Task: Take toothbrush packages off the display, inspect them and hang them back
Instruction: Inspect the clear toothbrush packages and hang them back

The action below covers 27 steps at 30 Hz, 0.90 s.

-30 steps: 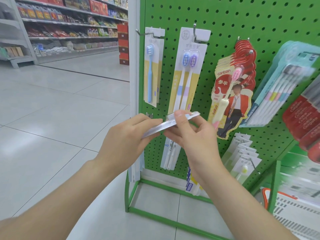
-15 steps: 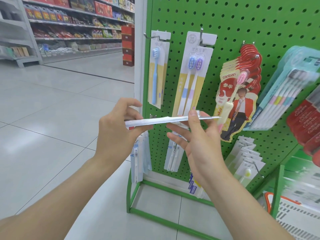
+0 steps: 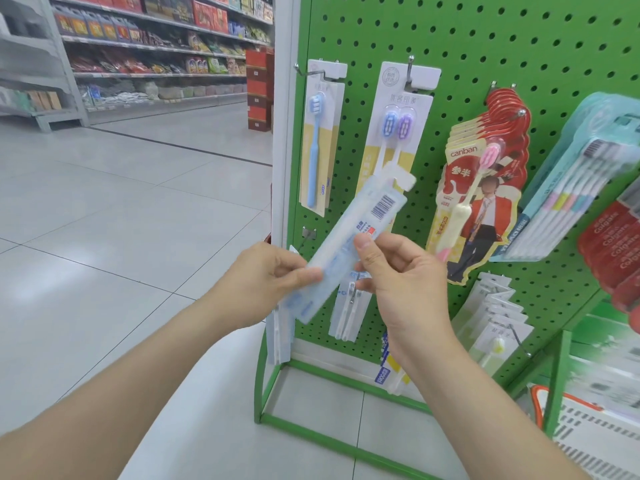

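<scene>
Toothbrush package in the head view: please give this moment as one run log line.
phase: inspect | toothbrush package: off display, tilted, barcode side to camera | left hand: pinches lower end | right hand: pinches middle

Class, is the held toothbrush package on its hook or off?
Off: the left hand and right hand hold the package tilted before the pegboard, barcode showing.

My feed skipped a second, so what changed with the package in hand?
The toothbrush package turned from nearly flat and edge-on to tilted, top end up to the right, barcode side facing the camera. The left hand still grips its lower end and the right hand its middle. The hanging packages on the green pegboard stayed put.
</scene>
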Available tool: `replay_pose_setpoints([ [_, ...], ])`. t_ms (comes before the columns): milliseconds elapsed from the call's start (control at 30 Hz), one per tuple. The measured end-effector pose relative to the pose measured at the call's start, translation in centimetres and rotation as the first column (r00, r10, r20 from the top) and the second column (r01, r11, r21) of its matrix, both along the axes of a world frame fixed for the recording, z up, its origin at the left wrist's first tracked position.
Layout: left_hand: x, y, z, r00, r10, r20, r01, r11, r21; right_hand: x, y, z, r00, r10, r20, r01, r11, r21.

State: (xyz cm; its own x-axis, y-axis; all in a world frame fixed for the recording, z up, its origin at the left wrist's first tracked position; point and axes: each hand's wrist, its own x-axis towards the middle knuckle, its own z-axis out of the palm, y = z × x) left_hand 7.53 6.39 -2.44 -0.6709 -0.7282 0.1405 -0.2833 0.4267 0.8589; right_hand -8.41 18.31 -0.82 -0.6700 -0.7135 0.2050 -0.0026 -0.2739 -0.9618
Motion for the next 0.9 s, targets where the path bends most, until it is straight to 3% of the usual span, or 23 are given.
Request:
replay_pose_setpoints([
  [100, -0.3, 0.7, 0.4, 0.985, -0.149, -0.086, 0.159, 0.978, 0.135, -0.2, -0.2, -0.3, 1.0, -0.011, -0.021, 0.012, 0.999, 0.041],
  [200, -0.7, 1.4, 0.9, 0.962, -0.054, -0.267, 0.12, 0.964, 0.238, 0.2, -0.2, -0.5, 0.997, 0.081, 0.006, -0.082, 0.995, 0.059],
  [267, -0.9, 1.3, 0.6, 0.951, 0.022, -0.308, 0.07, 0.955, 0.287, 0.4, -0.2, -0.6, 0.993, 0.118, 0.011, -0.118, 0.991, 0.064],
  [400, -1.1, 1.2, 0.3, 0.954, 0.084, -0.287, 0.026, 0.934, 0.358, 0.4, -0.1, -0.3, 0.983, 0.179, 0.034, -0.18, 0.981, 0.066],
  [567, -1.2, 1.0, 0.6, 0.978, 0.039, -0.203, 0.021, 0.958, 0.287, -0.4, 0.4, 0.8, 0.969, 0.211, 0.132, -0.227, 0.967, 0.118],
  [767, -0.9, 1.1, 0.8, 0.984, 0.036, -0.177, 0.014, 0.961, 0.275, -1.0, 0.8, 1.1, 0.979, 0.199, 0.039, -0.201, 0.978, 0.061],
  [900, -0.8, 1.5, 1.0, 0.97, 0.035, -0.241, 0.046, 0.946, 0.322, -1.4, 1.1, 0.9, 0.942, 0.335, 0.034, -0.336, 0.931, 0.143],
])
